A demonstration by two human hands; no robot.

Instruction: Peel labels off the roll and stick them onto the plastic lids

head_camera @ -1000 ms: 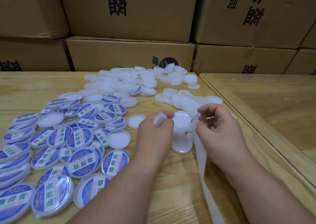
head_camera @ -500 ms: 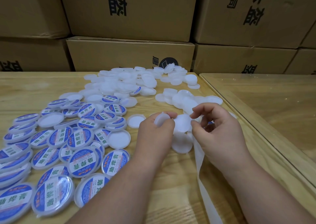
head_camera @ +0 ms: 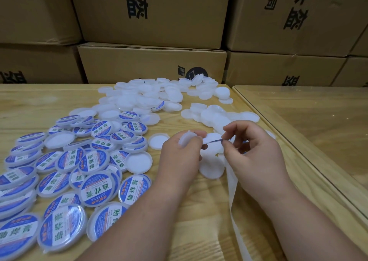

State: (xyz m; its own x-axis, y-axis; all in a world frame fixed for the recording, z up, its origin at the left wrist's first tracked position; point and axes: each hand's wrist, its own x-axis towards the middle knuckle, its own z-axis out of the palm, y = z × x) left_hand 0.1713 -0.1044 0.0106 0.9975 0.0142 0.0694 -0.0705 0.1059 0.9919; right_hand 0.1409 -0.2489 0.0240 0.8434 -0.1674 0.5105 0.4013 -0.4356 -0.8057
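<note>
The label (head_camera: pixel 213 140) is now seen edge-on between the hands, pinched at its right end by the right hand (head_camera: pixel 253 153), which has lifted a little since before. The left hand (head_camera: pixel 179 153) holds a blank lid (head_camera: pixel 187 138) just left of it. The backing strip (head_camera: pixel 232 183) hangs under the right hand. Labelled lids (head_camera: pixel 95 189) lie left on the table (head_camera: pixel 199 231).

Labelled lids (head_camera: pixel 93 188): blue-and-white, heaped at table's left edge. Blank lids (head_camera: pixel 143 97): white, piled toward far edge. Backing strip (head_camera: pixel 234 197): white, trailing to near edge.
</note>
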